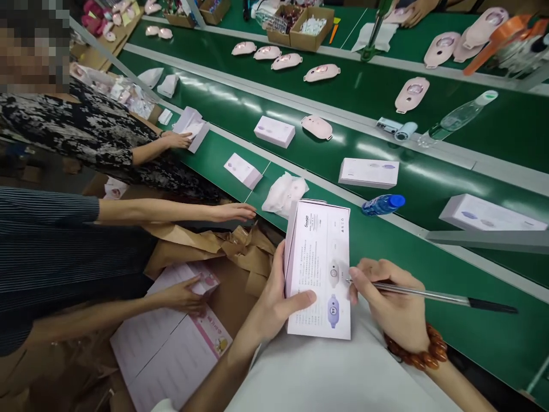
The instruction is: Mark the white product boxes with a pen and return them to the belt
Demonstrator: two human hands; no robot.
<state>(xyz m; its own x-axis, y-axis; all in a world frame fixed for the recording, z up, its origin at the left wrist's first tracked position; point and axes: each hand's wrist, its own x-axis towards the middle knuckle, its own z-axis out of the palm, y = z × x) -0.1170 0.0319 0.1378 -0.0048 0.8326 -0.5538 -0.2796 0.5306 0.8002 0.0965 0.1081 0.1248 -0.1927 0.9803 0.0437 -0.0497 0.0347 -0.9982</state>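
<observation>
My left hand [281,297] grips a white and lilac printed box [311,257] by its lower left side, thumb across the printed face. That face carries small text and pictures of a grey and a purple device. Between the fingers of my right hand [392,300] is a pen [433,293], its tip close to the grey device picture; whether it touches the box I cannot tell. A brown bead bracelet [422,352] circles my right wrist. Just beyond the box, a white-wrapped pink device [285,193] lies on the green bench [412,252].
Similar boxes [369,173], pink devices [317,127], a blue-capped bottle [383,204] and a clear bottle [458,119] are on the green surfaces. At left, a co-worker's hand [184,297] touches boxes in a carton [244,286]; another person handles an opened box [191,127]. A metal bar [489,240] crosses at right.
</observation>
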